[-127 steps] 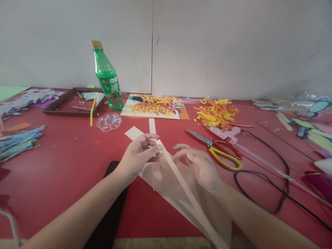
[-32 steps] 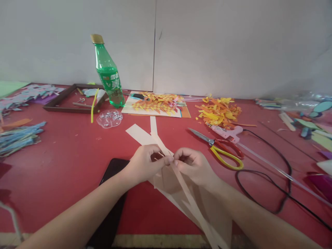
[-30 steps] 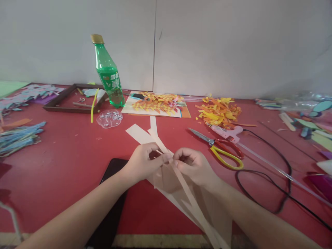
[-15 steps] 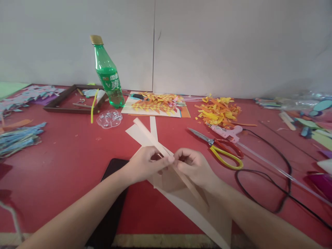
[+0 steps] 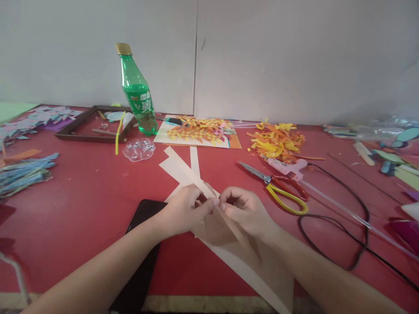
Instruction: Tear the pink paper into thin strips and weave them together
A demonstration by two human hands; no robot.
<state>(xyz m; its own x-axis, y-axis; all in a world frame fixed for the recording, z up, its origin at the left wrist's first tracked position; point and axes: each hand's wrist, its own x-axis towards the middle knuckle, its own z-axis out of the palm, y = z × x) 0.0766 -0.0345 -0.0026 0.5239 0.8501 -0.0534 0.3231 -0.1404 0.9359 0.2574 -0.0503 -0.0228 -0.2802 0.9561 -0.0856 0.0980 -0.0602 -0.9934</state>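
Note:
A long cream paper strip (image 5: 183, 167) slants from upper left to lower right through both hands. My left hand (image 5: 187, 208) pinches it near its middle, thumb on top. My right hand (image 5: 246, 210) grips the same strip just to the right, its fingertips almost touching my left thumb. Beneath the hands lie a larger cream paper sheet (image 5: 242, 272) and another loose paper strip (image 5: 194, 161) pointing away from me. A black phone-like slab (image 5: 139, 266) lies partly under my left forearm.
Scissors (image 5: 275, 186), a pink glue gun (image 5: 288, 168) and its looping black cord (image 5: 363, 235) lie to the right. Behind are a green bottle (image 5: 139, 100), a clear dish (image 5: 139, 149), a wooden frame (image 5: 70, 131) and orange-yellow paper scraps (image 5: 278, 139). Blue strips (image 5: 28, 174) lie left.
The strip's far end has turned slightly left, and its face looks flatter and wider. Both hands keep nearly the same place and grip.

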